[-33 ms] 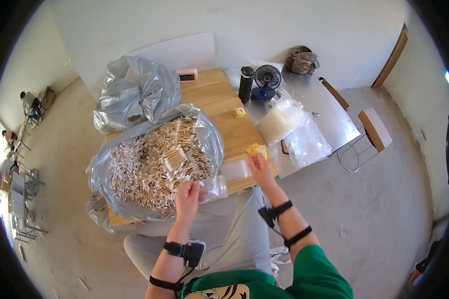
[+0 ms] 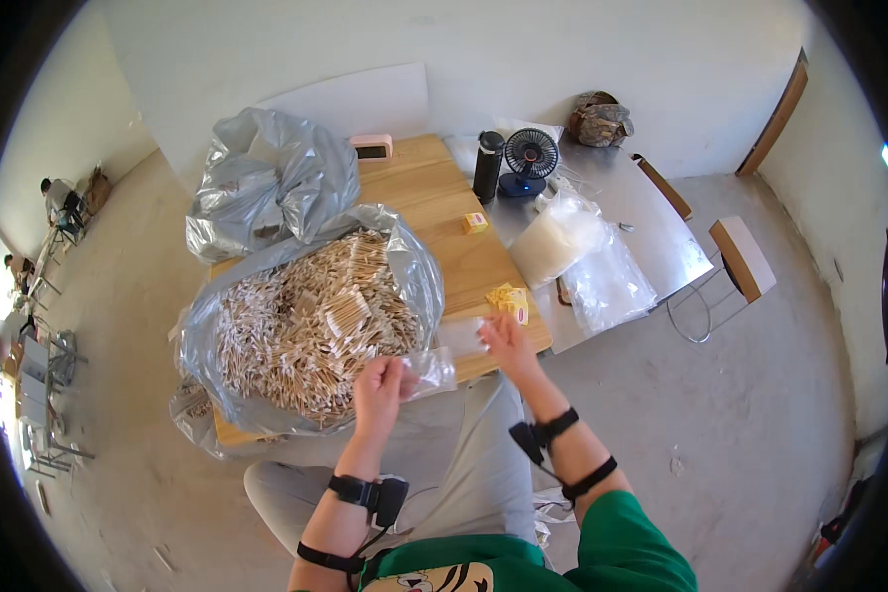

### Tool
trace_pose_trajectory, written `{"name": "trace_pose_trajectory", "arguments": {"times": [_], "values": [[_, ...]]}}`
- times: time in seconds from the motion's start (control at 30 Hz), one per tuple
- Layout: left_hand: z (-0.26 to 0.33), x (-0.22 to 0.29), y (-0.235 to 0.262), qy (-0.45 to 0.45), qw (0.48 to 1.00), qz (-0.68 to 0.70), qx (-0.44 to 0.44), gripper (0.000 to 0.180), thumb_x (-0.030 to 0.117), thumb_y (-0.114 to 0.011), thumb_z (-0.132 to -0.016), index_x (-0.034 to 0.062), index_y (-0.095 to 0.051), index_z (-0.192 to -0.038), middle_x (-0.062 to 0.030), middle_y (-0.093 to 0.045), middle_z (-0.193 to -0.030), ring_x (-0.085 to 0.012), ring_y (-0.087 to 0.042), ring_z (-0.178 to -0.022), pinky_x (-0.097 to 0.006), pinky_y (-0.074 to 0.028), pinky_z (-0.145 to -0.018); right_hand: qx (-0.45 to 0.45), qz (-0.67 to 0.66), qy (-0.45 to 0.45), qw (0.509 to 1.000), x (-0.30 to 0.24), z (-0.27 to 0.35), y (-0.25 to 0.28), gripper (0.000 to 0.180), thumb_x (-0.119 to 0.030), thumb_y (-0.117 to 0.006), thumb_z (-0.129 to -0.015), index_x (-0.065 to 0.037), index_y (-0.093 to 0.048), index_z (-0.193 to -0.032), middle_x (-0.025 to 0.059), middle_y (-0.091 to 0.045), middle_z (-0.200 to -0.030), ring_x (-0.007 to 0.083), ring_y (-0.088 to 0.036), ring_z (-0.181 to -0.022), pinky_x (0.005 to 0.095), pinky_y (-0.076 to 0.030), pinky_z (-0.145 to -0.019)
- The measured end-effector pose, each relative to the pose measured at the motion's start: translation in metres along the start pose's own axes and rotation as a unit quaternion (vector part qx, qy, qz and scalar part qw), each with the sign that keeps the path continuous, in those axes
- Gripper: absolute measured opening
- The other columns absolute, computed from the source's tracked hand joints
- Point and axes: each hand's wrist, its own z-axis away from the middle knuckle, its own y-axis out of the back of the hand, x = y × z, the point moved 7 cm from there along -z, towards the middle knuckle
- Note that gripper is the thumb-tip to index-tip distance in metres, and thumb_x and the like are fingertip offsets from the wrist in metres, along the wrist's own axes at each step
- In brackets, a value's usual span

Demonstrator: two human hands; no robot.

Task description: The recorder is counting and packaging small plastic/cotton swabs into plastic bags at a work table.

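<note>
My left hand (image 2: 377,390) is closed on a small clear plastic bag (image 2: 431,373), which sticks out to the right over the table's front edge. To its right, my right hand (image 2: 510,350) hovers over the table with its fingers drawn together; whatever is between the fingertips is too small to make out. Just beyond that hand lies a loose heap of small yellow cards (image 2: 506,298). Another flat clear bag (image 2: 461,337) rests on the wood between the hands. Left of my left hand, a big grey plastic sack gapes around a mass of cotton swabs (image 2: 311,326).
A tied grey sack (image 2: 271,183) stands behind the swabs. On the wooden table (image 2: 419,183) are a small yellow box (image 2: 475,223) and a pink-framed device (image 2: 372,147). The metal table holds a black bottle (image 2: 487,168), a fan (image 2: 530,158) and clear bags (image 2: 602,276). People sit far left.
My right hand has moved slightly left, off the yellow cards toward the bags. My left hand has shifted slightly right, still gripping the clear bag.
</note>
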Motion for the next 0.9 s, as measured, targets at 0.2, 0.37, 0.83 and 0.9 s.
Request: {"name": "trace_pose_trajectory", "arguments": {"times": [0.2,0.37,0.83,0.9], "values": [[-0.003,-0.018,-0.016,-0.031,0.998,-0.040,-0.035,0.020,0.020,-0.049,-0.095,0.0027,-0.057,-0.090,-0.0044,-0.065,-0.073,-0.0084,-0.058,-0.056,-0.021,-0.045,-0.051,-0.094,-0.100,-0.065,0.988,-0.015,0.044,-0.034,0.035,0.003,-0.057,-0.084,-0.003,-0.041,-0.114,0.0047,-0.057,-0.074,0.0135,-0.058,-0.060,0.0248,-0.047,-0.054],[-0.005,-0.011,0.040,-0.032,0.999,-0.013,0.037,0.020,0.020,-0.047,-0.096,0.0026,-0.056,-0.089,-0.0041,-0.064,-0.073,-0.0072,-0.055,-0.057,-0.021,-0.044,-0.051,0.093,0.155,-0.049,0.982,0.032,-0.005,0.028,0.037,0.000,-0.062,-0.078,-0.002,-0.045,-0.110,0.0071,-0.057,-0.071,0.0180,-0.057,-0.055,0.0288,-0.046,-0.052],[-0.043,0.047,0.083,-0.269,0.857,-0.418,0.133,0.035,0.016,-0.064,-0.080,0.0081,-0.056,-0.113,-0.0132,-0.052,-0.122,-0.0308,-0.048,-0.112,-0.044,-0.039,-0.093,0.126,0.339,0.185,0.914,-0.043,0.027,-0.036,0.033,-0.006,-0.062,-0.078,-0.001,-0.050,-0.109,0.0180,-0.056,-0.101,0.0345,-0.052,-0.098,0.0417,-0.043,-0.084],[-0.056,0.048,0.077,-0.293,0.842,-0.435,0.124,0.035,0.014,-0.061,-0.082,0.0077,-0.054,-0.115,-0.0127,-0.051,-0.123,-0.0310,-0.047,-0.114,-0.044,-0.038,-0.095,0.100,0.293,0.178,0.934,-0.046,0.044,-0.044,0.031,-0.005,-0.061,-0.079,-0.001,-0.051,-0.108,0.0177,-0.057,-0.101,0.0342,-0.053,-0.097,0.0404,-0.043,-0.085]]}}
